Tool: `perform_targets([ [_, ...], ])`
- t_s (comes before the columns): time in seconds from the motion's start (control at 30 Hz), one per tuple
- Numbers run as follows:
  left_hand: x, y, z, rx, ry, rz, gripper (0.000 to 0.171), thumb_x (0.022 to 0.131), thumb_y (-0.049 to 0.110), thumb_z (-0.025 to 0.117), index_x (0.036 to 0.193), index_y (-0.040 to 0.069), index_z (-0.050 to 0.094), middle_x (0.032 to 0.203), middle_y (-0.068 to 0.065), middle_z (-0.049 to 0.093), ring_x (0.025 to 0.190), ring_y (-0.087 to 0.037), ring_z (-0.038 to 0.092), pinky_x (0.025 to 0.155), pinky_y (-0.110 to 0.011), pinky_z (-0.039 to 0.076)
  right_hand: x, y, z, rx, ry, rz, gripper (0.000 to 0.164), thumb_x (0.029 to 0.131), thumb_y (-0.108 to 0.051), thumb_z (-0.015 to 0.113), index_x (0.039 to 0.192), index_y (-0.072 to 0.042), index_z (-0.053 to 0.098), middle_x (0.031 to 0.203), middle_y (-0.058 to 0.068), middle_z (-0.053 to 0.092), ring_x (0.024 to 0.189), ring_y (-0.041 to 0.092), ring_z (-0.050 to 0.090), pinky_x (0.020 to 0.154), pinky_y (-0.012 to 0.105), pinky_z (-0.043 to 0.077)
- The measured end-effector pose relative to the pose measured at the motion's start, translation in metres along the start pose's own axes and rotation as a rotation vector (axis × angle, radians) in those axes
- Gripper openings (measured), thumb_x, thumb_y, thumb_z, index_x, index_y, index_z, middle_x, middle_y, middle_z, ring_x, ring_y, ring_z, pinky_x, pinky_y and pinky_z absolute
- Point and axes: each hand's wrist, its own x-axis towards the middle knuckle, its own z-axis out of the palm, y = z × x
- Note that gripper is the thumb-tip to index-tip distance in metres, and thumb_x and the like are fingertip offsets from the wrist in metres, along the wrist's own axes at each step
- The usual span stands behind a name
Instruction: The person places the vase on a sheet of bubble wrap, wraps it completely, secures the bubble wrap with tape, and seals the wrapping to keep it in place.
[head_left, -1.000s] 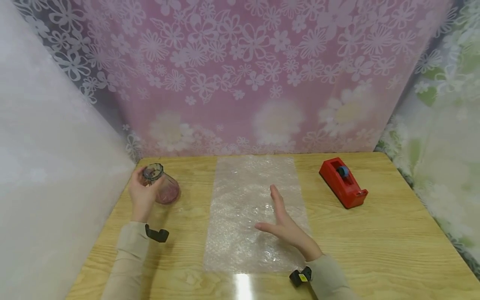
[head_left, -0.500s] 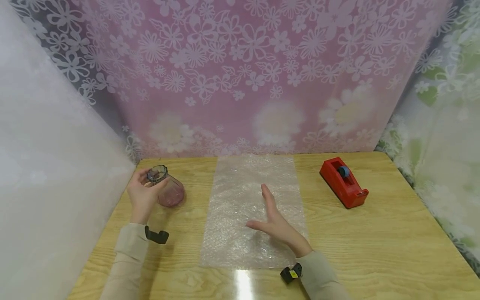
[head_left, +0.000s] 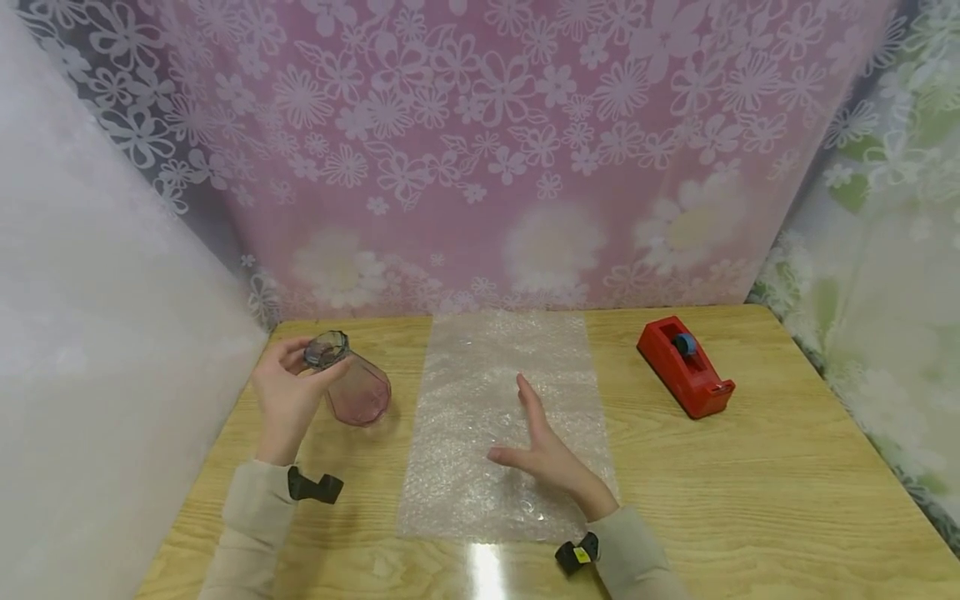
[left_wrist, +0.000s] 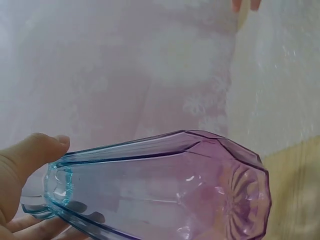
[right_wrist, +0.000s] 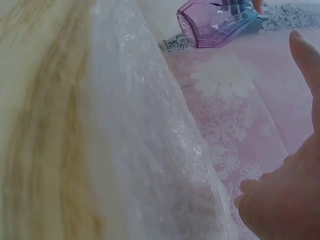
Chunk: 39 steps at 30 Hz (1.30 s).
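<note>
My left hand (head_left: 288,396) grips a faceted glass vase (head_left: 362,392) by its neck, thumb on one side and fingers on the other. The vase fades from blue at the rim to pink-purple at the base. It tilts, mouth toward the hand and base to the right, as the left wrist view shows along its length. Over the bubble wrap sheet (head_left: 457,433), my right hand (head_left: 551,454) holds nothing, its thumb and fingers spread apart. In the right wrist view the vase (right_wrist: 215,22) appears beyond that hand.
A red tape dispenser (head_left: 686,367) with a blue roll stands at the right of the wooden table (head_left: 750,500). Flower-patterned pink curtain (head_left: 480,167) hangs behind the table. Pale sheets enclose the left and right sides.
The left hand has tilted the vase further and brought it right, toward the bubble wrap. My right hand has shifted slightly left over the sheet.
</note>
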Motion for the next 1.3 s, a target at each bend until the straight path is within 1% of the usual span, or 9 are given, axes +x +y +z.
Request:
perform_targets([
  [0.27, -0.026, 0.028, 0.009, -0.006, -0.12, 0.042, 0.07, 0.071, 0.04, 0.089, 0.127, 0.011, 0.06, 0.119, -0.006, 0.067, 0.109, -0.019, 0.063, 0.078, -0.024, 0.053, -0.001, -0.003, 0.004, 0.057, -0.014, -0.009, 0.115, 0.084, -0.028, 0.079, 0.158, -0.033, -0.008, 0.165, 0.011, -0.007, 0.15, 0.035, 0.0, 0.111, 0.067, 0.007],
  [0.47, -0.042, 0.04, 0.018, -0.06, -0.194, 0.058, 0.065, 0.071, 0.035, 0.09, 0.124, 0.011, 0.062, 0.114, -0.006, 0.07, 0.102, -0.018, 0.066, 0.077, -0.025, 0.055, -0.003, -0.009, 0.007, 0.11, -0.045, -0.021, 0.114, 0.083, -0.027, 0.08, 0.157, -0.036, -0.006, 0.165, 0.014, -0.005, 0.15, 0.035, 0.0, 0.111, 0.068, 0.008],
  [0.6, -0.054, 0.048, 0.021, -0.095, -0.229, 0.06, 0.059, 0.071, 0.031, 0.09, 0.121, 0.012, 0.064, 0.111, -0.006, 0.071, 0.098, -0.018, 0.067, 0.076, -0.027, 0.056, -0.004, -0.012, 0.013, 0.173, -0.078, -0.072, 0.114, 0.083, -0.023, 0.08, 0.158, -0.031, -0.005, 0.165, 0.009, -0.007, 0.15, 0.036, -0.001, 0.113, 0.064, 0.01],
  [0.7, -0.063, 0.054, 0.024, -0.12, -0.249, 0.054, 0.058, 0.07, 0.029, 0.091, 0.119, 0.014, 0.065, 0.109, -0.005, 0.072, 0.097, -0.018, 0.067, 0.076, -0.028, 0.056, -0.005, -0.013, 0.019, 0.235, -0.117, -0.15, 0.114, 0.084, -0.018, 0.079, 0.159, -0.023, -0.007, 0.165, 0.009, -0.008, 0.15, 0.039, -0.001, 0.115, 0.058, 0.01],
  [0.8, -0.071, 0.059, 0.027, -0.144, -0.257, 0.073, 0.057, 0.069, 0.027, 0.092, 0.118, 0.013, 0.066, 0.107, -0.005, 0.073, 0.094, -0.019, 0.069, 0.074, -0.029, 0.057, -0.007, -0.014, 0.024, 0.328, -0.165, -0.236, 0.115, 0.085, -0.015, 0.078, 0.158, -0.017, -0.01, 0.164, 0.015, -0.008, 0.148, 0.046, 0.002, 0.116, 0.056, 0.009],
  [0.9, -0.078, 0.061, 0.031, -0.189, -0.263, 0.079, 0.055, 0.069, 0.022, 0.092, 0.117, 0.012, 0.066, 0.106, -0.006, 0.073, 0.092, -0.021, 0.07, 0.072, -0.031, 0.057, -0.008, -0.015, 0.028, 0.455, -0.211, -0.289, 0.114, 0.086, -0.016, 0.078, 0.157, -0.014, -0.012, 0.162, 0.023, -0.008, 0.146, 0.05, 0.006, 0.115, 0.056, 0.015],
  [0.97, -0.082, 0.062, 0.033, -0.228, -0.269, 0.07, 0.054, 0.07, 0.018, 0.091, 0.117, 0.011, 0.066, 0.107, -0.007, 0.073, 0.092, -0.021, 0.07, 0.071, -0.032, 0.058, -0.01, -0.016, 0.031, 0.561, -0.224, -0.301, 0.113, 0.086, -0.013, 0.077, 0.157, -0.012, -0.011, 0.161, 0.026, -0.007, 0.146, 0.047, 0.009, 0.115, 0.051, 0.021],
  [1.13, -0.094, 0.063, 0.041, -0.359, -0.271, 0.054, 0.051, 0.07, 0.001, 0.088, 0.116, 0.004, 0.065, 0.106, -0.011, 0.072, 0.09, -0.022, 0.071, 0.07, -0.034, 0.059, -0.016, -0.018, 0.036, 0.755, -0.197, -0.334, 0.108, 0.085, -0.005, 0.076, 0.158, -0.008, -0.004, 0.161, 0.024, 0.009, 0.144, 0.031, 0.029, 0.109, 0.039, 0.036],
  [1.3, -0.105, 0.066, 0.048, -0.466, -0.264, 0.051, 0.052, 0.069, -0.011, 0.084, 0.116, -0.002, 0.064, 0.104, -0.014, 0.072, 0.088, -0.022, 0.071, 0.07, -0.035, 0.059, -0.021, -0.021, 0.037, 0.796, -0.146, -0.388, 0.102, 0.084, -0.01, 0.079, 0.157, -0.003, 0.007, 0.154, 0.018, 0.031, 0.139, 0.027, 0.038, 0.109, 0.039, 0.038],
])
